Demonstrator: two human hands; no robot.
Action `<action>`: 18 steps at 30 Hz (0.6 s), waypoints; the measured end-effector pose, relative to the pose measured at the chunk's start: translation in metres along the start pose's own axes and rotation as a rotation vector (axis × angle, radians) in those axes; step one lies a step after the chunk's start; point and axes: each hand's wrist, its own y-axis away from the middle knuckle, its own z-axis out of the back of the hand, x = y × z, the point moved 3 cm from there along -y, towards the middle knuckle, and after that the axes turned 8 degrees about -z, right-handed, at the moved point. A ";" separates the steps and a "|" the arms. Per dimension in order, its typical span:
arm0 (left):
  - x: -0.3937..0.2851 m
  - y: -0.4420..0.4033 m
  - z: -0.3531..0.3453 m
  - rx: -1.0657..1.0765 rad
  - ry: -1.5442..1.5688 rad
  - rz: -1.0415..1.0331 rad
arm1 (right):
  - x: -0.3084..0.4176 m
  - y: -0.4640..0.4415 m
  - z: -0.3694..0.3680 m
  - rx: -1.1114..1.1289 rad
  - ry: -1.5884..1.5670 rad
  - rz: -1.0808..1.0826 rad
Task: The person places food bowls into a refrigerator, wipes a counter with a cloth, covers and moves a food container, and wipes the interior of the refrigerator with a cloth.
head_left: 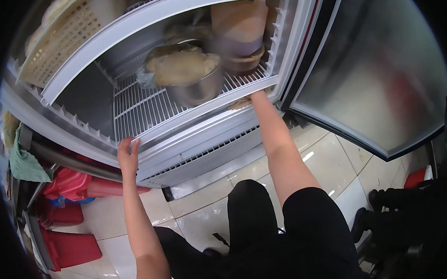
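Note:
My left hand (128,155) is at the front left corner of a white wire shelf (143,116) inside an upright refrigerator, with thumb and fingers closed on its edge. My right hand (257,95) reaches to the shelf's front right end, where its fingers are hidden beneath the white front strip. On the shelf stands a metal pot (199,91) with a plastic bag of pale yellowish food (179,67) in its top. To its right, an orange-tinted plastic container (239,23) is stacked on a round brownish tub (244,64).
A frosted glass door (367,85) stands open at right. Above, a cream perforated basket (65,44) sits on the upper shelf. Red bins (70,248) and a green cloth (26,158) are at left. Another person's dark shoes (360,223) are on the tiled floor at right.

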 end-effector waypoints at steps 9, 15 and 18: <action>0.010 0.007 0.012 -0.002 -0.036 -0.005 | -0.005 0.048 0.018 0.470 0.178 -0.103; 0.015 0.012 0.021 0.026 -0.039 0.015 | 0.007 0.074 0.049 0.353 0.257 -0.039; 0.017 0.012 0.023 0.036 -0.053 -0.011 | 0.008 0.076 0.049 0.450 0.266 -0.086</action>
